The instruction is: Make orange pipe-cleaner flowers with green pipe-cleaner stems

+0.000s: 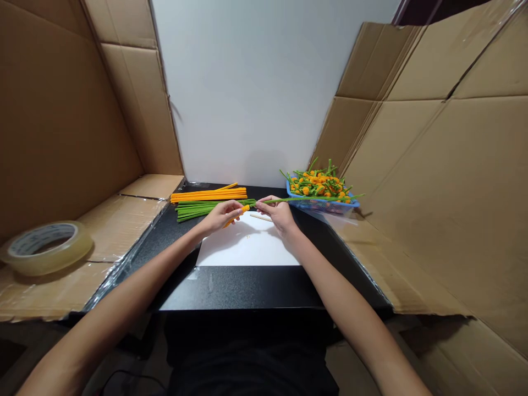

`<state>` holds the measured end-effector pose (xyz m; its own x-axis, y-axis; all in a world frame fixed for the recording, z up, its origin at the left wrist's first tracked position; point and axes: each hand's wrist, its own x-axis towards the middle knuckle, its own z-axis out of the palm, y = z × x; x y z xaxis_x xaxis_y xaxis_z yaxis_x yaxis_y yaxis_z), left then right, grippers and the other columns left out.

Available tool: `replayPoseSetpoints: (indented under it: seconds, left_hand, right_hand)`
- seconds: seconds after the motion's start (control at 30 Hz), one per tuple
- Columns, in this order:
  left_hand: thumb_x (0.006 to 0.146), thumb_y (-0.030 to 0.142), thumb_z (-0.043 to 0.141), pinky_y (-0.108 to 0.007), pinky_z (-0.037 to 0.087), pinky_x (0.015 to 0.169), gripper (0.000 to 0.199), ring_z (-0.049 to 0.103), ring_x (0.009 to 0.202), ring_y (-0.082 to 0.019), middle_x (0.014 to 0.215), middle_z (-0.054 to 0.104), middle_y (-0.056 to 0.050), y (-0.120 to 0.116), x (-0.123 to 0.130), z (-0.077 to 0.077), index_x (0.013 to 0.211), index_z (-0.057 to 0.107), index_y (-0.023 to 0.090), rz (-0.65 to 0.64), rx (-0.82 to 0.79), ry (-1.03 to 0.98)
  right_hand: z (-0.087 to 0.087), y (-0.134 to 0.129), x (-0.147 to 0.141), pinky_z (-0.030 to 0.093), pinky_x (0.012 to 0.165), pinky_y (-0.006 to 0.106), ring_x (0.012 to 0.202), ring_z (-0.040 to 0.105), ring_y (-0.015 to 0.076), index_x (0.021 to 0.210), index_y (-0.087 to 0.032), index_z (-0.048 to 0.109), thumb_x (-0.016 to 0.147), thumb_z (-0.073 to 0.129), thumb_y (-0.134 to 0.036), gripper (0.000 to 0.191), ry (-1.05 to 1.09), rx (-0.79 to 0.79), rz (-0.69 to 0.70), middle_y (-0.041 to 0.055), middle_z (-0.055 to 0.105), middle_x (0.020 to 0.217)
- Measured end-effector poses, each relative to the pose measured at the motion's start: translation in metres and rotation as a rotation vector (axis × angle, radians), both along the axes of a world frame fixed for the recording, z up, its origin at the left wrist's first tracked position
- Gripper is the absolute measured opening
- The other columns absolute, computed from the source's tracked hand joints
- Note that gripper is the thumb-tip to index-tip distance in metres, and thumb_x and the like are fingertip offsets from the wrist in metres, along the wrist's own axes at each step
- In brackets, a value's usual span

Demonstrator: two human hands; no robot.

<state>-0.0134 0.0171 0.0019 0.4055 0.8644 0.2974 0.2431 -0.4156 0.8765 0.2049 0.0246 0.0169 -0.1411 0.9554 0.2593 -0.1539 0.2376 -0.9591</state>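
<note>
My left hand [224,215] is closed around an orange pipe cleaner [246,208], whose coiled end shows past the thumb while a tail hangs below the fingers. My right hand [278,213] pinches a green pipe cleaner [303,198] close to that coiled end. The green length stretches out to the right, passing in front of the basket. Between the hands, the fingers partly hide where green and orange meet. A thin pale stick [259,218] lies on the white sheet [247,250] just under my right hand.
Behind my left hand lie a bundle of orange pipe cleaners [208,194] and a bundle of green ones [192,211]. A blue basket [355,204] of orange-and-green pipe cleaner pieces [317,181] stands back right. Clear tape [49,247] rests left. Cardboard walls [454,165] flank the black table [243,289].
</note>
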Motion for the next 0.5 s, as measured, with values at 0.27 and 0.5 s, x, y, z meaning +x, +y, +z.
replayPoseSetpoints:
  seconds: [0.27,0.5]
  left_hand:
    - [0.085,0.061,0.064,-0.023,0.046,0.059,0.047,0.057,0.065,-0.011,0.076,0.063,-0.001,-0.007,0.008,0.003,0.101,0.065,0.016,-0.025,-0.01,-0.023]
    - [0.082,0.063,0.068,-0.02,0.037,0.051,0.049,0.05,0.06,-0.009,0.072,0.057,0.0,-0.017,0.022,0.007,0.092,0.062,0.015,-0.035,-0.116,-0.185]
  right_hand:
    - [0.005,-0.005,-0.002,0.048,0.065,0.029,0.064,0.061,0.0136,0.073,-0.018,0.07,0.05,0.093,-0.042,0.041,-0.052,-0.038,0.076,0.0002,0.067,0.065]
    - [-0.001,-0.003,-0.004,0.043,0.062,0.027,0.063,0.056,0.0117,0.068,-0.019,0.072,0.051,0.093,-0.045,0.038,-0.034,-0.043,0.101,0.0004,0.069,0.066]
